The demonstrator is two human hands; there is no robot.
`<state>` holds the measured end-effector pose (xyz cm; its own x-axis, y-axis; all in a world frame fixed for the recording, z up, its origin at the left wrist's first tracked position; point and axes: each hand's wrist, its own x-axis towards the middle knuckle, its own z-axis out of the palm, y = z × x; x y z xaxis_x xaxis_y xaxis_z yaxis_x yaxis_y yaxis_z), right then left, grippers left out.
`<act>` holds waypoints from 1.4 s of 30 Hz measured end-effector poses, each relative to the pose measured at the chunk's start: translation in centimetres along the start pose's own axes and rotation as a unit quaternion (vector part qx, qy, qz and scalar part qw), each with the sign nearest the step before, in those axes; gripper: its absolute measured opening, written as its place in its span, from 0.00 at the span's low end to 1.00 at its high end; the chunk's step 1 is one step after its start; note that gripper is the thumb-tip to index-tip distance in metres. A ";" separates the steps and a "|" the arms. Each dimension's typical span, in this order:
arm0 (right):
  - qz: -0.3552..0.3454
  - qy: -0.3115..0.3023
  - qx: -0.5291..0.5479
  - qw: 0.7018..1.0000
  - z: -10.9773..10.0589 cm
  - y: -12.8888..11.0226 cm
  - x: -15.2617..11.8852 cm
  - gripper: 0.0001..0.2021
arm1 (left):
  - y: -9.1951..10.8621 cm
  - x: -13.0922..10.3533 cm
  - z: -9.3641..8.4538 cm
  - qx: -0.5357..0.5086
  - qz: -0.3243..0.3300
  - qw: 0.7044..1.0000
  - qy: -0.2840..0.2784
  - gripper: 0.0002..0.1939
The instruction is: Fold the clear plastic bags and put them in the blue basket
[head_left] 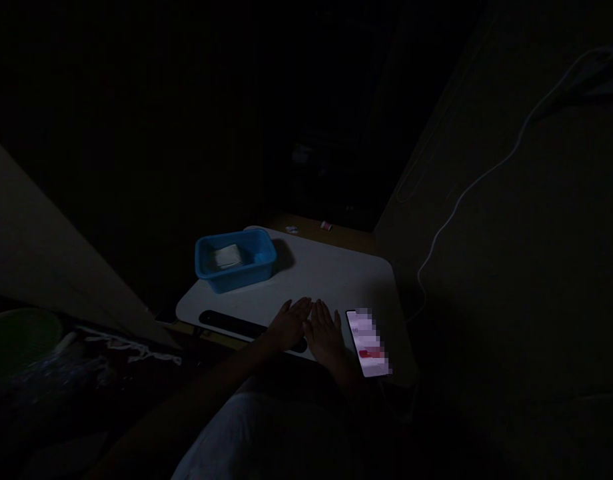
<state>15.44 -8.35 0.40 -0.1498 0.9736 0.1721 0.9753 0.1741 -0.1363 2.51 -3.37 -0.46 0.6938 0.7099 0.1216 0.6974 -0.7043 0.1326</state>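
Note:
My left hand (289, 325) lies palm down at the near edge of a small white table (331, 267), its fingers stretched out. Beside it, close to touching, my right hand (325, 335) rests flat with the fingers extended and the thumb toward the left hand. Neither holds anything that I can see. Just right of my right hand is a phone (367, 343) with a lit, partly blurred screen. A blue plastic basin (241, 277) stands at the table's left, with a pale folded item (227, 257) inside, too dim to name.
A dark slot strip (231, 325) runs along the table's near edge. Two small items, one a red-and-white piece (326, 226), lie on a wooden surface beyond. A white cable (459, 200) hangs along the right wall. A green round object (21, 340) sits at lower left.

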 end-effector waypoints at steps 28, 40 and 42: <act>-0.104 -0.049 0.043 0.992 -1.3 3.6 -1.0 0.26 | -0.1 -0.6 -0.2 0.007 0.009 1.000 0.014 0.27; -0.070 0.048 0.064 0.994 -2.6 1.9 0.2 0.14 | -0.6 -0.9 -1.5 -0.053 0.041 0.994 0.089 0.18; -0.053 0.060 0.096 0.992 -2.9 1.7 0.6 0.13 | -0.7 -0.8 -2.0 -0.077 0.021 0.992 0.101 0.18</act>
<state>17.49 -7.89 3.05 -0.2189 0.9255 0.3092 0.9038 0.3117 -0.2932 1.11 -3.45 1.27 0.6602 0.6779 0.3234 0.6225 -0.7348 0.2695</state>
